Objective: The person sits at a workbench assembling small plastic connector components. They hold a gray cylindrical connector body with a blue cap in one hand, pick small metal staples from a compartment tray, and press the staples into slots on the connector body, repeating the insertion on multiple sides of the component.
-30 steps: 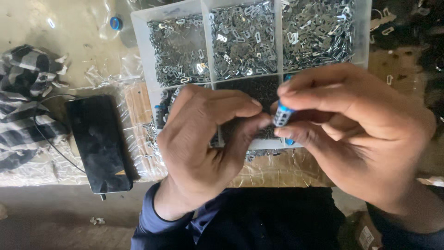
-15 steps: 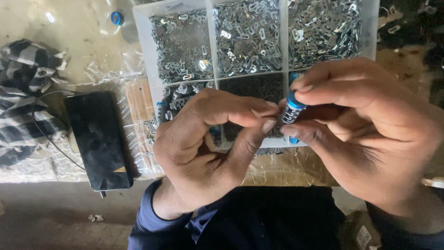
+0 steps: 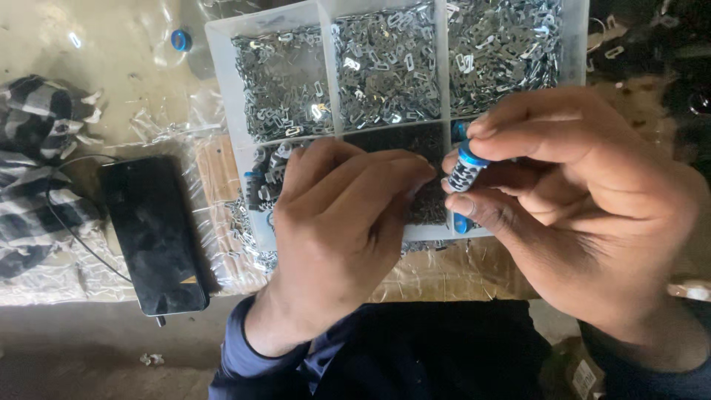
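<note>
My right hand pinches a small black cylinder with a blue cap between thumb and fingers, held over the front edge of a clear plastic compartment box. My left hand is curled with its fingertips right against the cylinder; whether it holds a small part I cannot tell. The box's compartments are filled with several small silver metal clips and darker small pieces.
A black phone lies face up to the left with a thin cable beside it. A black-and-white checked cloth sits at the far left. A blue cap lies on crinkled clear plastic behind the phone.
Both hands have stayed together at the box's front edge. The cylinder tipped slightly and the left fingertips closed in against it.
</note>
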`<control>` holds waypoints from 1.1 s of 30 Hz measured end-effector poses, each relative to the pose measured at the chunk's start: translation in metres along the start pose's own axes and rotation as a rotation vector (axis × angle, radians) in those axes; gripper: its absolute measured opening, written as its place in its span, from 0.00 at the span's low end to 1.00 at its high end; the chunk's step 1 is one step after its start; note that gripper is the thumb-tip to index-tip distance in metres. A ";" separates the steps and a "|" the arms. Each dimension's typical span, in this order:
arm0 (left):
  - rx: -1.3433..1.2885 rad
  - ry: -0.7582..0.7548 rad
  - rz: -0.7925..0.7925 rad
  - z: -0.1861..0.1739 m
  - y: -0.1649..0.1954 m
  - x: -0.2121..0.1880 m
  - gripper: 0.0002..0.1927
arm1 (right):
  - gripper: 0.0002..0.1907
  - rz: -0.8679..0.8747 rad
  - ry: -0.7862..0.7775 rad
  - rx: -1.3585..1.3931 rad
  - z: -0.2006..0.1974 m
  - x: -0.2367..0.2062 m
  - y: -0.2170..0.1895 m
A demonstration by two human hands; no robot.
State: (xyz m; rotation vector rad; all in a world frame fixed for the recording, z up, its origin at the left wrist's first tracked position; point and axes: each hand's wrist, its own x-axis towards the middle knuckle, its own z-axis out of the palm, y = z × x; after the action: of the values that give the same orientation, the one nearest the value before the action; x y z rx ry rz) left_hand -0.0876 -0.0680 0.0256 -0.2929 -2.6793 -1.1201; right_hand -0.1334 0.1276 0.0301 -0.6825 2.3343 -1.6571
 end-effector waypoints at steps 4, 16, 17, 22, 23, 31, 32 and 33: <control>-0.168 0.055 -0.095 -0.003 0.001 -0.005 0.11 | 0.17 0.003 -0.032 -0.011 0.000 0.000 0.000; -0.199 0.068 -0.043 0.000 -0.005 -0.011 0.09 | 0.16 0.042 -0.034 0.041 0.000 -0.005 0.003; -0.251 0.081 -0.054 0.001 -0.005 -0.012 0.09 | 0.16 0.015 -0.046 0.036 0.000 -0.004 0.004; -0.508 0.103 -0.163 0.001 -0.002 -0.017 0.08 | 0.15 -0.014 -0.050 0.144 0.002 -0.004 0.008; -0.534 0.092 -0.183 0.001 -0.001 -0.018 0.08 | 0.15 -0.006 -0.050 0.159 0.002 -0.005 0.009; 0.019 0.057 0.024 0.000 -0.004 -0.004 0.09 | 0.17 0.050 0.006 0.097 0.001 -0.005 0.004; 0.168 0.022 0.064 0.001 -0.005 -0.003 0.11 | 0.17 0.069 0.027 0.103 0.002 -0.005 0.003; 0.221 -0.062 0.055 0.001 -0.005 -0.002 0.08 | 0.18 0.095 0.055 0.105 0.003 -0.004 0.001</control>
State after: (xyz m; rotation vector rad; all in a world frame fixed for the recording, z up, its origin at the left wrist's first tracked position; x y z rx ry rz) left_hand -0.0876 -0.0707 0.0208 -0.3648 -2.7983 -0.8020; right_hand -0.1287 0.1272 0.0282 -0.5046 2.2591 -1.7625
